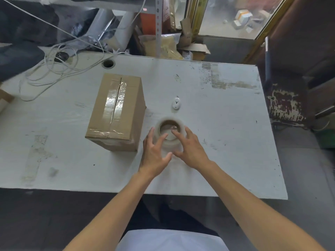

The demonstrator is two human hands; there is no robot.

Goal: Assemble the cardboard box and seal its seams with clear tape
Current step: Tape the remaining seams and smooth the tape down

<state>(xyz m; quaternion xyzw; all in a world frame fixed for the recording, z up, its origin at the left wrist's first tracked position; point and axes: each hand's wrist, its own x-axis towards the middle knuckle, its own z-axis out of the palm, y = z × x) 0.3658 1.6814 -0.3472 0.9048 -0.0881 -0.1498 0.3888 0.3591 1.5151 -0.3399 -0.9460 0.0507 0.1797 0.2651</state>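
A brown cardboard box (116,113) stands closed on the white table (226,160), left of centre. Clear tape runs along its top seam and over its near edge. A large roll of clear tape (170,136) lies flat on the table just right of the box, its brown core facing up. My left hand (155,153) and my right hand (190,151) are on either side of the roll's near half. Their fingers are spread and fairly straight, touching or just over the roll's rim. Neither hand curls round it.
A small white cutter-like object (176,104) lies beyond the roll. White cables (54,69) coil at the table's far left, near a round cable hole (108,63). Old tape marks streak the far right. Boxes and bags crowd the floor behind the table.
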